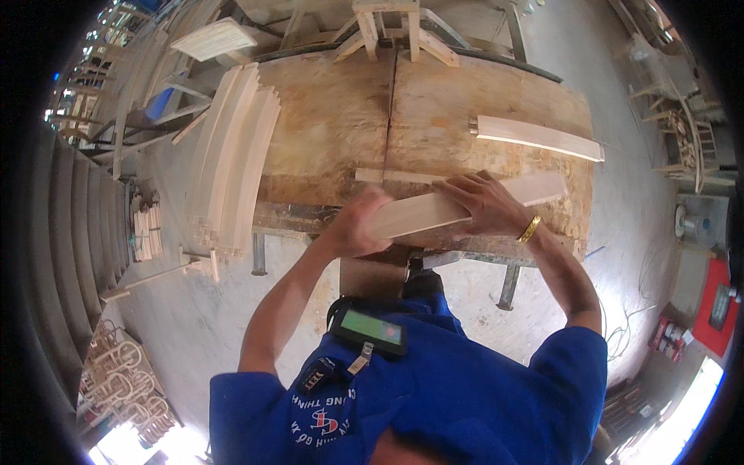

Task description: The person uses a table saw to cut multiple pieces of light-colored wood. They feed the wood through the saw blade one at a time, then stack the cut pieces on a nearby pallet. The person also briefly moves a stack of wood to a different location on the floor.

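Note:
A pale, flat wooden board (422, 214) is in both my hands, slanting up to the right over the near edge of a worn wooden worktable (325, 132). My left hand (363, 222) is closed round the board's left end and is slightly blurred. My right hand (488, 203) grips it near the middle, fingers over the top face and thumb side hidden. Just beyond the board, a narrow wooden strip (399, 177) lies on the tabletop, partly covered by my right hand. A long dark slot (391, 108) runs away from me through the table.
Another pale piece (539, 138) lies at the table's right. Long boards (232, 155) are stacked along its left side. A wooden frame (387, 27) stands at the far edge. Curved wooden parts (124, 380) are piled lower left, and a bundle of sticks (146, 229) stands nearby.

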Demonstrator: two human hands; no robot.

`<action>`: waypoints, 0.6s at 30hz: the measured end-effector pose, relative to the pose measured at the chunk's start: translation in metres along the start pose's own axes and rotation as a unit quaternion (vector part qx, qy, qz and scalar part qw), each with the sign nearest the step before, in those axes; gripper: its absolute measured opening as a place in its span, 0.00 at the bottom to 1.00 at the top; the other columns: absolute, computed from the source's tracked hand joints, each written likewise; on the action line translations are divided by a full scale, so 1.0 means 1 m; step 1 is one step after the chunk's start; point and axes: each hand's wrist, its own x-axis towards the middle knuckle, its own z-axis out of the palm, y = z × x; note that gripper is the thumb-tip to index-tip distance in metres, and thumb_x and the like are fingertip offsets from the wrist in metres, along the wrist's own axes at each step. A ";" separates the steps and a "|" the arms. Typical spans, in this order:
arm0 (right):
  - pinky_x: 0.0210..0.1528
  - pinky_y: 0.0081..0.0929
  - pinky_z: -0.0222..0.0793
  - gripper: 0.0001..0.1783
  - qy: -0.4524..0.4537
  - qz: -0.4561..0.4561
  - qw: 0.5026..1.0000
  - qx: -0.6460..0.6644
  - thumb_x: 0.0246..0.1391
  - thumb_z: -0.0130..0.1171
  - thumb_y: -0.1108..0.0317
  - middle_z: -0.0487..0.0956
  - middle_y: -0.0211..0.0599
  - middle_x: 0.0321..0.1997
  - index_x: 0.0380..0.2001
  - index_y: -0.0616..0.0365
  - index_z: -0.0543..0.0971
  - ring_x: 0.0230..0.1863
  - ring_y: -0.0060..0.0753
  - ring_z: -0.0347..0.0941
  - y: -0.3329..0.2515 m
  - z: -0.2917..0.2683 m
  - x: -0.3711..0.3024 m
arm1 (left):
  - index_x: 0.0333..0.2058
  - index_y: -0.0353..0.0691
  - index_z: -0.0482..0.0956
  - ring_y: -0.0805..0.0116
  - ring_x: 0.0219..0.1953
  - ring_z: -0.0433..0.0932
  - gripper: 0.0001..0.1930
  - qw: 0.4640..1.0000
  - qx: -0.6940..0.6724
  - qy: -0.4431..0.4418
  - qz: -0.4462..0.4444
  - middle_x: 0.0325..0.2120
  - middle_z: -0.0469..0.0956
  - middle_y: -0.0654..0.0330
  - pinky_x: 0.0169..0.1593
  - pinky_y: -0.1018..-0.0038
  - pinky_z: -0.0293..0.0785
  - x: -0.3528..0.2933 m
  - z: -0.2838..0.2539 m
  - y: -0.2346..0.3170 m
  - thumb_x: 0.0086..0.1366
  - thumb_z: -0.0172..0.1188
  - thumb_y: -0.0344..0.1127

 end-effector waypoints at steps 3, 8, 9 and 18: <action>0.53 0.36 0.68 0.46 0.051 0.035 0.998 -0.031 0.32 0.71 0.53 0.74 0.44 0.52 0.58 0.55 0.67 0.50 0.47 0.71 0.023 0.018 -0.007 | 0.49 0.35 0.67 0.46 0.50 0.67 0.31 0.996 0.054 0.063 0.016 0.45 0.68 0.46 0.53 0.61 0.67 0.029 0.021 -0.024 0.45 0.67 0.35; 0.49 0.38 0.70 0.45 0.118 0.139 0.983 -0.039 0.31 0.71 0.53 0.76 0.42 0.49 0.56 0.54 0.68 0.47 0.46 0.73 0.067 0.038 0.002 | 0.49 0.36 0.69 0.50 0.47 0.71 0.24 0.951 0.139 0.241 -0.133 0.44 0.71 0.49 0.50 0.60 0.68 0.000 0.024 -0.063 0.53 0.63 0.34; 0.50 0.38 0.69 0.46 0.075 0.164 0.983 -0.015 0.32 0.71 0.52 0.74 0.43 0.50 0.57 0.55 0.67 0.50 0.47 0.71 0.071 0.044 0.012 | 0.47 0.36 0.71 0.51 0.47 0.72 0.22 0.949 0.150 0.227 -0.160 0.43 0.72 0.50 0.50 0.60 0.68 -0.018 0.025 -0.068 0.53 0.63 0.34; 0.58 0.45 0.60 0.42 0.017 0.189 0.982 -0.015 0.45 0.61 0.41 0.69 0.46 0.58 0.57 0.57 0.67 0.59 0.50 0.62 0.070 0.076 0.043 | 0.37 0.34 0.77 0.54 0.41 0.73 0.12 0.951 0.099 0.237 -0.171 0.34 0.76 0.54 0.46 0.62 0.69 -0.099 0.041 -0.078 0.54 0.61 0.31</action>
